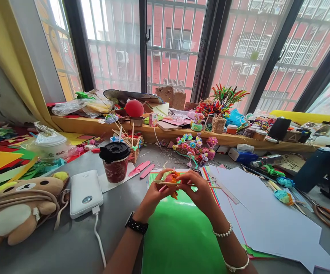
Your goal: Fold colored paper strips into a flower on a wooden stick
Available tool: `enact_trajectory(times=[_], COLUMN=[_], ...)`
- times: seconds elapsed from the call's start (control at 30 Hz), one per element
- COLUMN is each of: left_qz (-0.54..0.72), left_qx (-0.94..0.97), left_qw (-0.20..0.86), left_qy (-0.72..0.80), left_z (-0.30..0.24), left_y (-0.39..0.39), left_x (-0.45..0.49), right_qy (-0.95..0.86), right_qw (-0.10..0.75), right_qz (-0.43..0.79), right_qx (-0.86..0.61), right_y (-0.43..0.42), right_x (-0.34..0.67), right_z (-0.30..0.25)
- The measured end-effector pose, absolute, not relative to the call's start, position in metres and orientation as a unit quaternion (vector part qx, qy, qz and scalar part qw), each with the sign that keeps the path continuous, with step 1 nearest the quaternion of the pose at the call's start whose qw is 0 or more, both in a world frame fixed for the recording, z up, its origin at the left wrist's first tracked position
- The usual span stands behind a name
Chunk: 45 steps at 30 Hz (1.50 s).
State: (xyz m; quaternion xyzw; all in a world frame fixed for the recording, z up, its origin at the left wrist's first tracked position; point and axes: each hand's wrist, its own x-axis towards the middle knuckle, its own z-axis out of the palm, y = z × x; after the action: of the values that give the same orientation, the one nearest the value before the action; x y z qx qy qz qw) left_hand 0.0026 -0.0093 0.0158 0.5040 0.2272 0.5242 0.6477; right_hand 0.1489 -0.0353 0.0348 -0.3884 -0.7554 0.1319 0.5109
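We are pinching an orange paper piece [172, 178] between the thumb and fingertips of our left hand [153, 195], the fingers pressed close together around its left side. The fingers of our right hand [201, 190] are curling inward and closing on a thin wooden stick [214, 187]. The stick is running level across both hands, and its far end is poking out to the right. The paper piece is sitting between the two sets of fingertips, touching both. How it is joined to the stick we cannot tell. We are holding it in the air just above the far edge of a green sheet [179, 236], which is lying flat on the grey table [68, 247].

We are wearing a black watch [137, 225] on the left wrist and a bead bracelet [223, 232] on the right. White paper sheets [267, 217] are spreading out just right of the green sheet, overlapping its edge. To our left a white power bank [85, 192] is lying with its cable trailing toward us, and a bear-shaped pouch [19, 207] is resting beside it. A red cup with a black lid [115, 161] is standing upright beyond the power bank, with pink paper strips [142, 168] near it. A cluster of small paper flowers [193, 146] is lying further back, below the crowded windowsill [165, 134].
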Motion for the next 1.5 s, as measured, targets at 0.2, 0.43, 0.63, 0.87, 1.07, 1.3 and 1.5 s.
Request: enact_trajectory(times=[0.2,0.43,0.63,0.87,1.07,1.3,1.5], left_qz=[0.519,0.517,0.522,0.503,0.500,0.487,0.456], left_qx=[0.506,0.498,0.497,0.512,0.516,0.526,0.547], left_qw=[0.651,0.658,0.655,0.657,0.655,0.654,0.653], left_qy=[0.226,0.228,0.227,0.230,0.236,0.241,0.259], left_z=[0.0139,0.0130,0.0104,0.0121,0.0090,0.0113,0.0121], left_y=[-0.0072,-0.0075,-0.0056,-0.0063,-0.0051,-0.0049,-0.0028], left_x=[0.0019,0.0026,0.0021,0.0014,0.0018,-0.0008,-0.0039], right_qy=[-0.756,-0.750,-0.756,-0.738,-0.732,-0.743,-0.770], right_qw=[0.511,0.523,0.504,0.507,0.505,0.488,0.437], right_qz=[0.128,0.141,0.165,0.184,0.208,0.226,0.227], right_qx=[-0.387,-0.379,-0.384,-0.405,-0.407,-0.397,-0.407], right_y=[-0.0357,-0.0350,-0.0340,-0.0345,-0.0340,-0.0363,-0.0343], right_x=[0.1477,0.1493,0.1495,0.1507,0.1505,0.1521,0.1557], right_z=[0.0350,0.0341,0.0343,0.0346,0.0330,0.0366,0.0367])
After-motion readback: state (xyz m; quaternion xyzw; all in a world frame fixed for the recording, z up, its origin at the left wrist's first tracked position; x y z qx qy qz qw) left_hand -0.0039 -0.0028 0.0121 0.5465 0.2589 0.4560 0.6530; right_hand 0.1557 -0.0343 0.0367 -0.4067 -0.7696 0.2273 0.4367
